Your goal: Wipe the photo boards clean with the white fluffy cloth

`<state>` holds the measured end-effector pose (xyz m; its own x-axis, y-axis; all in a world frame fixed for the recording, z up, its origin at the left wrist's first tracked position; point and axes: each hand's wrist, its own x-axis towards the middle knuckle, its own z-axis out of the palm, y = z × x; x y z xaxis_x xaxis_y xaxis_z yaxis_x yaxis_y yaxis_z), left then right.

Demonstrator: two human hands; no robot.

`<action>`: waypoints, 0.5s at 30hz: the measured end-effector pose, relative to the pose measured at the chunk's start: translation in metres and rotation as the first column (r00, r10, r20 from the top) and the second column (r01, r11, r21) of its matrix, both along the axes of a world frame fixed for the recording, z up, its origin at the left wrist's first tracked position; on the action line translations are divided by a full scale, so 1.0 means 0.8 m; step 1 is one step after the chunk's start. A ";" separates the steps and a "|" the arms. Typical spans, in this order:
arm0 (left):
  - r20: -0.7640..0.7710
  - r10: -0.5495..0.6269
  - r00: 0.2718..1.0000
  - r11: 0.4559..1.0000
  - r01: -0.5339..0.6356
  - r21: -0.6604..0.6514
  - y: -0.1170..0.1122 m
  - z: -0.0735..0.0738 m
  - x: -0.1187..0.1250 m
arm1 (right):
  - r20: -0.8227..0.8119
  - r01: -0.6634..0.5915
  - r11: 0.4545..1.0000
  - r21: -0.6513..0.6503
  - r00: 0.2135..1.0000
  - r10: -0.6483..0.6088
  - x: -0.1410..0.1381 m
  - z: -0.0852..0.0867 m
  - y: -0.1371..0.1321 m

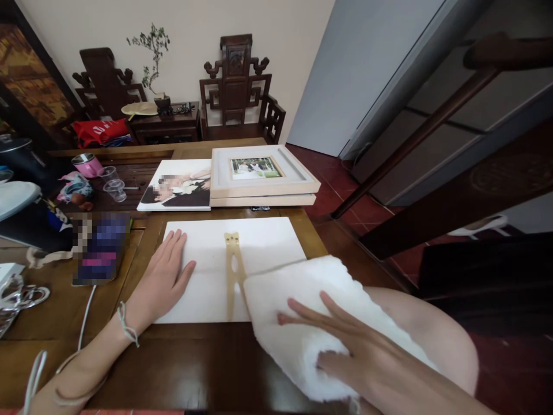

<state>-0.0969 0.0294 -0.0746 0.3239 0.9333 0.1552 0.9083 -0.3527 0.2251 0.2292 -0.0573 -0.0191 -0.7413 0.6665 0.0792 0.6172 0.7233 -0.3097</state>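
Note:
A white panel (203, 291) lies on the wooden table, with a gold-coloured easel-back stand (231, 282) folded flat along its middle. My left hand (166, 271) rests open on the panel's left part, fingers stretched toward its far edge. Over the near right corner lies a thick white fluffy cloth (276, 323), which hides that part of the panel. My right hand (337, 337) grips this cloth, its fingers spread across the top and the thumb in a fold at the near side.
Beyond the panel lie a photo print (185, 184) and stacked pale picture frames (263, 187). On the left are a phone (101, 251) with a white cable, clear plastic cups (114, 189), a pink mug (86, 165) and a dark lidded container (30, 225). A wooden chair (432, 202) stands right.

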 end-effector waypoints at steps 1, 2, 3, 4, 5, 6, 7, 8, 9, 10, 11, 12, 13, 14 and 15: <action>0.005 0.003 1.000 1.000 -0.003 -0.006 0.000 0.001 0.000 | 0.004 0.005 1.000 -0.007 1.000 -0.005 -0.001 0.003 0.002; 0.009 0.005 1.000 1.000 -0.005 -0.010 0.000 0.001 0.001 | 0.010 0.027 1.000 -0.012 1.000 -0.027 -0.003 0.006 0.009; 0.012 0.007 1.000 1.000 -0.007 -0.011 0.000 0.001 0.001 | 0.018 0.060 0.998 -0.019 0.998 -0.059 -0.007 0.009 0.020; 0.014 0.006 1.000 1.000 -0.006 -0.011 0.000 0.001 0.001 | 0.030 0.096 0.995 -0.027 0.995 -0.095 -0.011 0.010 0.036; 0.017 0.006 1.000 1.000 -0.006 -0.010 0.000 0.001 0.000 | 0.049 0.128 0.991 -0.036 0.991 -0.126 -0.016 0.012 0.054; 0.020 0.006 1.000 1.000 -0.006 -0.011 0.000 0.001 0.000 | 0.070 0.151 0.987 -0.045 0.987 -0.148 -0.022 0.014 0.075; 0.024 0.007 1.000 1.000 -0.006 -0.013 0.000 0.000 0.000 | 0.095 0.174 0.983 -0.051 0.981 -0.169 -0.027 0.015 0.095; 0.030 0.007 1.000 1.000 -0.007 -0.016 0.000 0.000 -0.001 | 0.114 0.189 0.980 -0.057 0.977 -0.181 -0.031 0.016 0.116; 0.036 0.008 0.999 1.000 -0.007 -0.018 0.000 0.000 -0.001 | 0.113 0.193 0.979 -0.058 0.976 -0.186 -0.035 0.017 0.134; 0.043 0.009 0.999 1.000 -0.008 -0.023 -0.001 0.001 -0.002 | 0.110 0.199 0.978 -0.059 0.975 -0.192 -0.038 0.018 0.149; 0.049 0.009 0.999 1.000 -0.007 -0.027 -0.001 0.001 -0.002 | 0.100 0.205 0.977 -0.057 0.975 -0.199 -0.040 0.017 0.161; 0.056 0.007 0.998 1.000 -0.006 -0.029 -0.001 0.001 -0.002 | 0.087 0.212 0.976 -0.049 0.974 -0.207 -0.042 0.015 0.168; 0.063 0.007 0.998 1.000 -0.005 -0.028 -0.001 0.001 -0.003 | 0.078 0.216 0.976 -0.036 0.974 -0.213 -0.043 0.011 0.171; 0.073 0.006 0.997 1.000 -0.005 -0.023 -0.001 0.001 -0.003 | 0.067 0.218 0.976 -0.012 0.974 -0.216 -0.044 0.006 0.168; 0.082 0.006 0.997 1.000 -0.005 -0.016 -0.001 0.000 -0.002 | 0.054 0.212 0.977 0.019 0.976 -0.213 -0.044 -0.001 0.161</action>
<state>-0.0988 0.0286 -0.0743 0.3053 0.9377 0.1660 0.8885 -0.3432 0.3047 0.1942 0.0719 -0.0198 -0.5862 0.8085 0.0516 0.7732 0.5773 -0.2624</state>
